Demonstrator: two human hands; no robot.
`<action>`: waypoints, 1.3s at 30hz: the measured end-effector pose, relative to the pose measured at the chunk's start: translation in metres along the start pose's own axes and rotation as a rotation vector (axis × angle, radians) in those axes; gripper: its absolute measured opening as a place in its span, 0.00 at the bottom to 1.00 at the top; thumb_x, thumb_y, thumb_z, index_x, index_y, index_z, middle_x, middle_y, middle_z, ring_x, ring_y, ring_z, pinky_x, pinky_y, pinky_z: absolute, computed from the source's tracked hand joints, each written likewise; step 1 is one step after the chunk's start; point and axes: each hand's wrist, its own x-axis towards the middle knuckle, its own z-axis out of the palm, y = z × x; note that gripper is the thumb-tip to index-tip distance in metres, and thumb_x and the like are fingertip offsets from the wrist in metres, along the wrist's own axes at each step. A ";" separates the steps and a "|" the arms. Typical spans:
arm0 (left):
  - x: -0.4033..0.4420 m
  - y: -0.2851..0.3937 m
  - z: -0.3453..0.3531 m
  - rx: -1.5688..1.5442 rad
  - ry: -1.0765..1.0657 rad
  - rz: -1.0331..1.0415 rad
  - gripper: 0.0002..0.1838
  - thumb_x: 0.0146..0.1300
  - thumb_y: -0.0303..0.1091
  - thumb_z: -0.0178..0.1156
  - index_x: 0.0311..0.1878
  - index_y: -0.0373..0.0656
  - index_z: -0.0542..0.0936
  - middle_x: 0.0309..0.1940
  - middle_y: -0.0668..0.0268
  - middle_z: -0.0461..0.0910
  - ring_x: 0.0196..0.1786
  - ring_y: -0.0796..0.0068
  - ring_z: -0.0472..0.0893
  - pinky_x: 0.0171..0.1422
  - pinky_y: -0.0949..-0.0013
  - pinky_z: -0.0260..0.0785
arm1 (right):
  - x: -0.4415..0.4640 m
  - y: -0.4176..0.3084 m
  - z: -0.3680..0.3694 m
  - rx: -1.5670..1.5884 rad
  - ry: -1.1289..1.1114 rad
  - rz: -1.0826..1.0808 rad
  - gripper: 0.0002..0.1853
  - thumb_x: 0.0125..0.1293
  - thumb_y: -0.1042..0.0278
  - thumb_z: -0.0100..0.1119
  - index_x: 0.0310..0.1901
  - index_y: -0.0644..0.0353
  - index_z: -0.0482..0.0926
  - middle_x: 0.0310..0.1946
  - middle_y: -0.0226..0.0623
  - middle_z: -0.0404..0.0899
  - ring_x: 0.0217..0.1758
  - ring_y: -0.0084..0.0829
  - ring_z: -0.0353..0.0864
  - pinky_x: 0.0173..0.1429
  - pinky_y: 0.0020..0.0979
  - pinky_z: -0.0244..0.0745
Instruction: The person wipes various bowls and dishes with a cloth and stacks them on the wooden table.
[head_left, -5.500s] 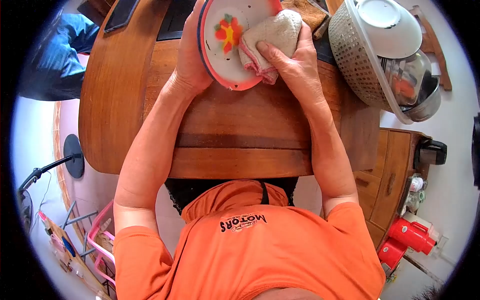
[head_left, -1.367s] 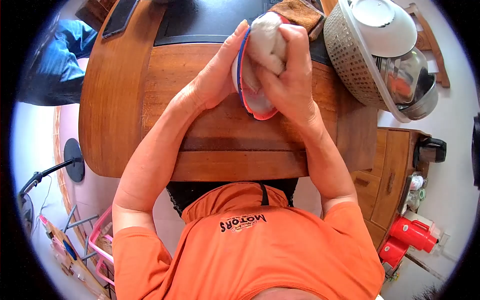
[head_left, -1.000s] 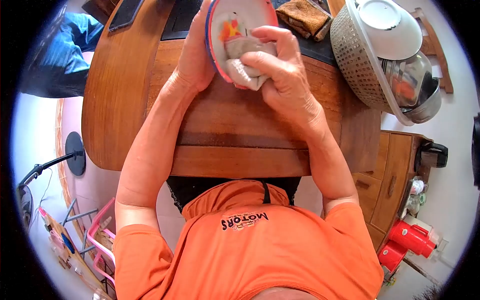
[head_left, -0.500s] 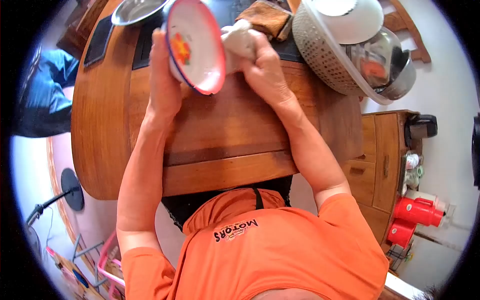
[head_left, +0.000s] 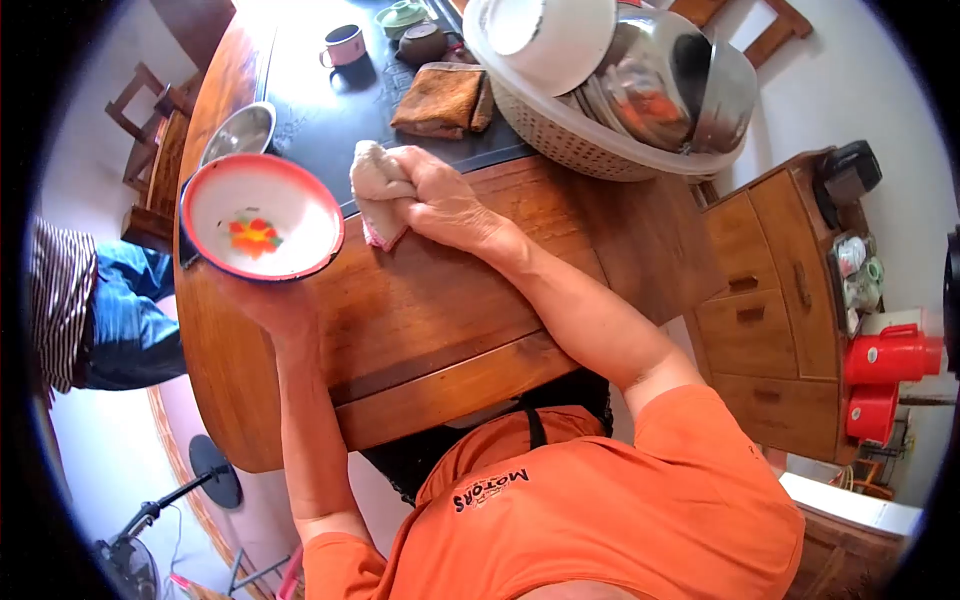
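At brown wooden worktop (head_left: 470, 300), grasping red-rimmed white enamel bowl (head_left: 262, 216) in left grip (head_left: 272, 302); rightward, apart, clenching bunched off-white cloth (head_left: 373, 184) in right grip (head_left: 442, 202).

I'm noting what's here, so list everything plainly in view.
Enamel bowl: 1, white, red rim, left
Cloth: 1, whitish, centre
Table: 1, brown, centre
Metal bowl: 1, silver, table
Towel: 1, brown, table
Mug: 1, pale, table
Basket: 1, whitish, table's right
Dishes: several, mixed colours, basket
Cabinet: 1, brown, right
Flasks: 2, red, right
Fan: 1, black, lower left
Other person: 1, blue jeans, left
Left hand: 1, bare, holding enamel bowl
Right hand: 1, bare, gripping cloth
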 end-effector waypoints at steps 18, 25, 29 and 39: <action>0.060 0.043 0.113 0.285 -0.526 0.384 0.31 0.68 0.31 0.63 0.72 0.43 0.63 0.65 0.59 0.72 0.68 0.64 0.73 0.70 0.58 0.72 | 0.000 0.007 0.004 -0.018 0.043 0.007 0.13 0.64 0.74 0.59 0.51 0.61 0.76 0.47 0.49 0.80 0.56 0.51 0.79 0.61 0.44 0.74; 0.082 0.032 0.149 0.000 -0.726 0.048 0.37 0.62 0.25 0.71 0.70 0.43 0.61 0.62 0.57 0.74 0.63 0.64 0.79 0.62 0.61 0.80 | 0.000 0.009 0.004 0.002 0.025 -0.008 0.17 0.59 0.72 0.61 0.51 0.58 0.75 0.48 0.48 0.79 0.55 0.52 0.79 0.63 0.49 0.74; 0.045 0.063 0.193 -0.262 -0.611 -0.257 0.32 0.72 0.54 0.54 0.71 0.44 0.67 0.61 0.59 0.77 0.62 0.65 0.79 0.64 0.59 0.77 | -0.001 0.005 0.003 -0.028 0.031 0.006 0.16 0.60 0.73 0.62 0.51 0.59 0.76 0.48 0.48 0.80 0.55 0.52 0.79 0.62 0.47 0.74; 0.048 0.062 0.198 -0.123 -0.641 -0.232 0.39 0.73 0.68 0.48 0.72 0.45 0.69 0.61 0.61 0.78 0.61 0.67 0.80 0.63 0.58 0.78 | -0.001 0.001 0.000 -0.041 0.011 0.022 0.16 0.62 0.74 0.59 0.53 0.60 0.76 0.50 0.48 0.80 0.56 0.51 0.79 0.63 0.45 0.73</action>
